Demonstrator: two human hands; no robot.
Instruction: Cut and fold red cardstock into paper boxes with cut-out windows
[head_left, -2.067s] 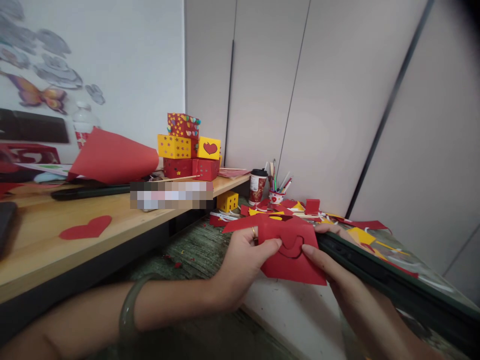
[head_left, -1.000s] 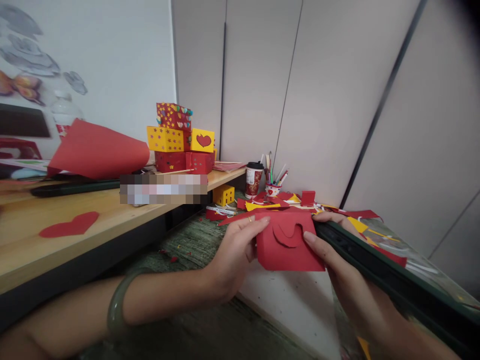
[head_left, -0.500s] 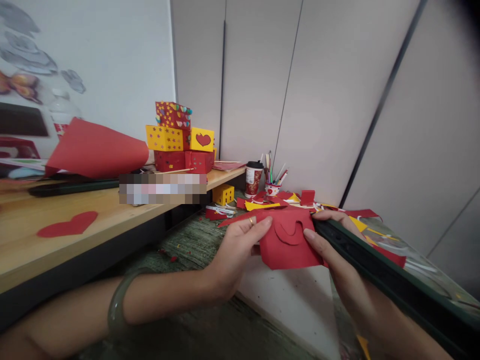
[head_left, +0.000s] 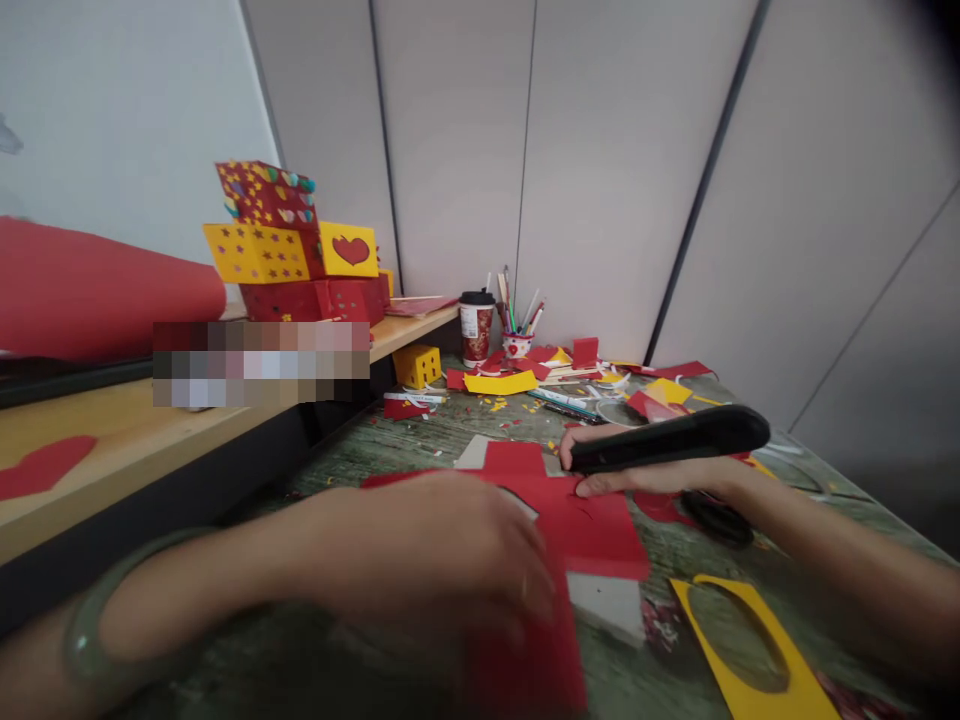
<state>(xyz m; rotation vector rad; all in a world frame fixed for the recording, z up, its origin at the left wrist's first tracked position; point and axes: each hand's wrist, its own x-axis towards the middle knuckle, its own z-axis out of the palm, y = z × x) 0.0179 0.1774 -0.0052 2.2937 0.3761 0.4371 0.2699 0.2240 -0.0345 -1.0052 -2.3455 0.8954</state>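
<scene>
A cross-shaped sheet of red paper (head_left: pixel 604 540) lies flat on a pale board (head_left: pixel 607 603), with a curved cut line on its right arm. My left hand (head_left: pixel 442 560) is over the middle of the sheet, its fingers loosely apart and blurred; whether they touch the paper I cannot tell. My right hand (head_left: pixel 622 475) is closed around a dark green-black utility knife (head_left: pixel 675 438) above the sheet's right part. The knife's blade is not visible. Its thumb and fingertips lie close to the cut line.
Yellow paper with an oval hole (head_left: pixel 802 690) lies at front right. Beside my right wrist is a dark looped object (head_left: pixel 716 517). Paper scraps, a coffee cup (head_left: pixel 476 328) and a pen pot (head_left: pixel 517 345) stand behind. Decorated boxes (head_left: pixel 262 255) are stacked on the wooden shelf (head_left: pixel 405 335) at left.
The red paper, folded and held up in both hands before, now lies spread out on the board. My left hand has let go of it, and the view has turned right and down.
</scene>
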